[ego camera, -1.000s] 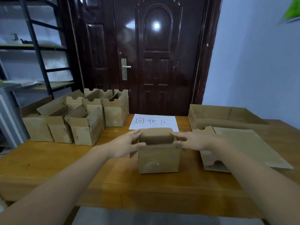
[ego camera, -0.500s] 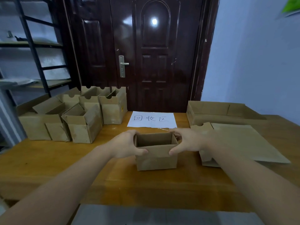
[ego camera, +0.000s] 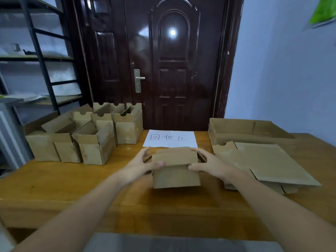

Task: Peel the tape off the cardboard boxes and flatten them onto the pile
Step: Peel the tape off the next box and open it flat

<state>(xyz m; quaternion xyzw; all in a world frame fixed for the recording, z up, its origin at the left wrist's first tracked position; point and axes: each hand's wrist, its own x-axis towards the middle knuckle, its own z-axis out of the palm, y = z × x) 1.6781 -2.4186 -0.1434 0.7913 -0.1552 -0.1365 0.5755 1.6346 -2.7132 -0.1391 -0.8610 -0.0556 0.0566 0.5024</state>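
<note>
At the far left of the counter (ego camera: pixel 54 182) stood the cluster of open boxes (ego camera: pixel 94 140), upright and waiting their turn. Moving inward, the left hand (ego camera: pixel 140 166) gripped the left side of the small box (ego camera: pixel 175 171), thumb laid across its near top flap and the other fingers (ego camera: pixel 145 151) curled round behind. The box sat in the middle, just in front of the paper sign (ego camera: pixel 171 138), with its long axis running left to right, squarely between the two hands and about equally close to each. The right hand (ego camera: pixel 211 165) gripped the opposite side the same way, thumb forward on the flap. Further right lay the flattened pile (ego camera: pixel 272 164), nearer the right hand, so I judged the collapsed box would travel that way. Behind the pile rested a shallow tray (ego camera: pixel 236 131).
</note>
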